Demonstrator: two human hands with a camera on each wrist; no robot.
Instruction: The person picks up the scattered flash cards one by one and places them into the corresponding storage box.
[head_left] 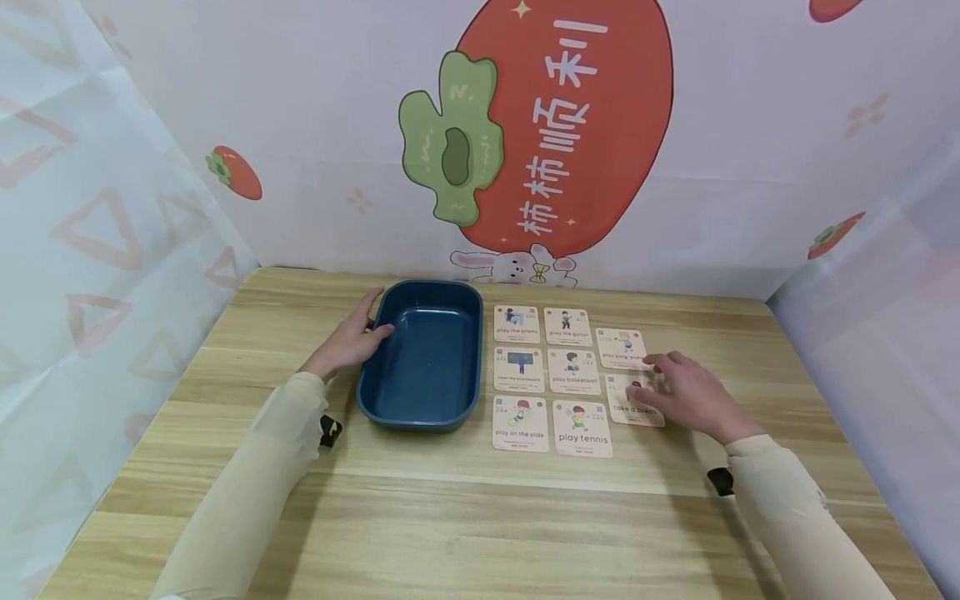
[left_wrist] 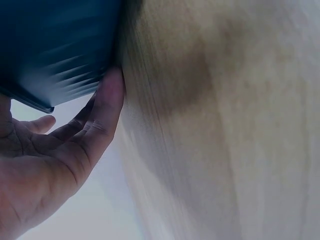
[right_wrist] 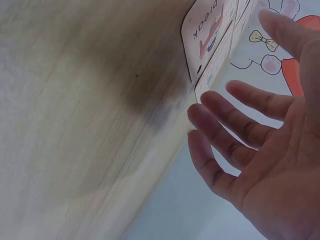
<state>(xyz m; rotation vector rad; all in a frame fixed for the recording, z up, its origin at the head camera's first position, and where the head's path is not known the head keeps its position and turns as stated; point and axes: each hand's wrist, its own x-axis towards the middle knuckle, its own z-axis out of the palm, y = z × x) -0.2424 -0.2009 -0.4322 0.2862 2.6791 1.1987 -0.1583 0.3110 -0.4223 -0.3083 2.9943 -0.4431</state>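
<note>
A dark blue plastic tray [head_left: 427, 421] stands left of the cards. My left hand [head_left: 351, 340] holds its left side, the thumb over the rim and the fingers along the outer wall. In the left wrist view a fingertip [left_wrist: 111, 87] touches the ribbed wall low down, near the table. My right hand [head_left: 686, 396] hovers over the "take a break" card [head_left: 630, 417], fingers spread and loosely bent, holding nothing. The "play ping-pong" card [head_left: 619, 343] lies just beyond its fingertips. In the right wrist view the palm faces the camera, apart from the "break" card [right_wrist: 205, 35].
Several picture cards lie in rows, among them "play basketball" [head_left: 574, 371], "play tennis" [head_left: 582, 429] and "play on the slide" [head_left: 521, 425]. All rest on a wood-grain table [head_left: 450, 533]. A printed backdrop [head_left: 330, 100] with persimmons closes off the back and sides.
</note>
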